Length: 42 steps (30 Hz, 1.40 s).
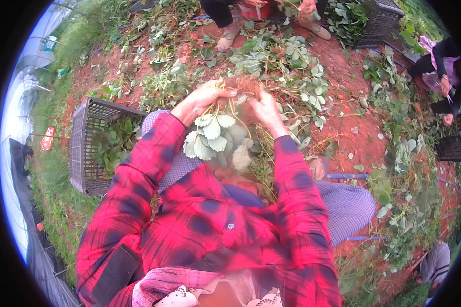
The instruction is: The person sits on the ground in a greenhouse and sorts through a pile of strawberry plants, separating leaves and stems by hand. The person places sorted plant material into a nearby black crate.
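Observation:
My left hand point(205, 98) grips a strawberry plant by its stems near the crown, with the thumb laid across them. The plant's pale green leaves point(213, 132) hang below that hand, undersides showing. Its reddish-brown roots point(246, 85) spread between my two hands. At the root end, my right hand point(268, 113) has its fingers curled in on the roots; its fingertips are partly blurred. A thin stem droops between the hands to a pale, withered leaf point(242, 156). Just beyond lies a heap of uprooted strawberry plants point(292, 73) on the red soil.
A dark plastic crate point(86, 146) holding leafy plants stands by my left knee. Ahead, a person's shoe point(228, 37) is near a red bucket point(254, 10) and another crate point(380, 23). A person point(441, 73) works at right. Blue pipe point(345, 176) runs beside my right leg.

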Each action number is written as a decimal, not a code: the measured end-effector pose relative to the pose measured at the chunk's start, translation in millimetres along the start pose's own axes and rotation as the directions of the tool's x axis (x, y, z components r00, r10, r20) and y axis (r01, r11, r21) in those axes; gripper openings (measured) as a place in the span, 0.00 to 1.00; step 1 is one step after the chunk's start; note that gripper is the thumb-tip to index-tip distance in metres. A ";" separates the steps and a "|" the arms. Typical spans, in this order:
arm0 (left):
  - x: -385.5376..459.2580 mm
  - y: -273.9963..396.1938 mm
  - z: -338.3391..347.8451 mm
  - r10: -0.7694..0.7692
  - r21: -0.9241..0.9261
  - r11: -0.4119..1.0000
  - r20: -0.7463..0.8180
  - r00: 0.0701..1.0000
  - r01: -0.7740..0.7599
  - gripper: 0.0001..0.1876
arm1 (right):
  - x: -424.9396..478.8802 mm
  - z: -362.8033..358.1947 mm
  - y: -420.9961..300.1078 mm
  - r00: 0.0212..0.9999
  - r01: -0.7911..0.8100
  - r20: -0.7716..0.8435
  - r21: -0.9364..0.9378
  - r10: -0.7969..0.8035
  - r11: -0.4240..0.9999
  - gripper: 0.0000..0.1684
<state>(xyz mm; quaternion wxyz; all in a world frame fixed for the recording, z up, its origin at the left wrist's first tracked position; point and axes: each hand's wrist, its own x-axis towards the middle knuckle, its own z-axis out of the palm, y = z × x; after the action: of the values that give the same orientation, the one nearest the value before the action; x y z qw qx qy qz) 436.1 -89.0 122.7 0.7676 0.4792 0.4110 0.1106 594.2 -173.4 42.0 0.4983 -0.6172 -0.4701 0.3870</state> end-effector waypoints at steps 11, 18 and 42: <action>-2.8 3.9 -5.1 -0.197 -0.174 0.969 -0.131 0.972 0.173 0.07 | -13.3 -22.7 -1.5 0.975 0.144 -0.139 -0.210 -0.176 0.967 0.10; -7.1 26.7 -52.9 0.099 -0.540 0.820 -0.197 0.975 -0.192 0.06 | -54.7 -125.5 103.3 0.747 -0.589 -0.297 0.119 0.595 0.799 0.14; -22.8 23.3 -40.8 0.446 -0.613 0.754 0.215 0.869 -0.236 0.28 | -40.7 30.2 -108.9 0.995 0.093 0.064 -0.209 -0.081 0.974 0.37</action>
<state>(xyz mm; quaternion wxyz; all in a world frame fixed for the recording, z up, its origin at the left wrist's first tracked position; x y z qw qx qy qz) 396.8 -63.5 145.7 0.9008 0.3079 0.1206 0.2816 533.9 -198.5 142.8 0.4331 -0.6348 -0.5486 0.3294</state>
